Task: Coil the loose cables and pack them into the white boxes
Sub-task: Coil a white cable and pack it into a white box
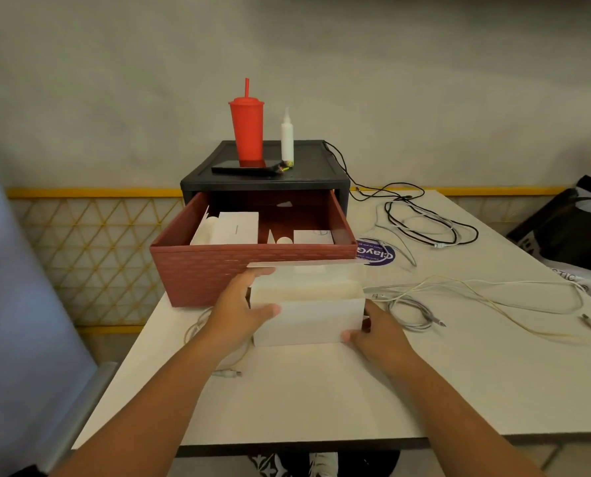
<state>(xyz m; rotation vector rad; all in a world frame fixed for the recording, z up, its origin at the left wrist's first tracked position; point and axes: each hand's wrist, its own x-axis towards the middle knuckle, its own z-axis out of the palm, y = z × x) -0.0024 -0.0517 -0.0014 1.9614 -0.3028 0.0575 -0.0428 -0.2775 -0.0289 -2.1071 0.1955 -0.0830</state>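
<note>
Looks like the box-prep step here. The white box (308, 315) sits lid-up near the middle of the desk (304, 390), just in front of the red drawer (218, 273). The left hand (242, 304) grips its left end, thumb on the front face, and the right hand (376, 333) clasps the lower right corner. The loose cables (493, 290) sprawl uncoiled toward the desk's right edge. Next move, I'd guess: let go and coil the grey cable (407, 313) just beside the box.

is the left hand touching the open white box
Touching. In the head view the left hand grips the white box, thumb across its front face.
</note>
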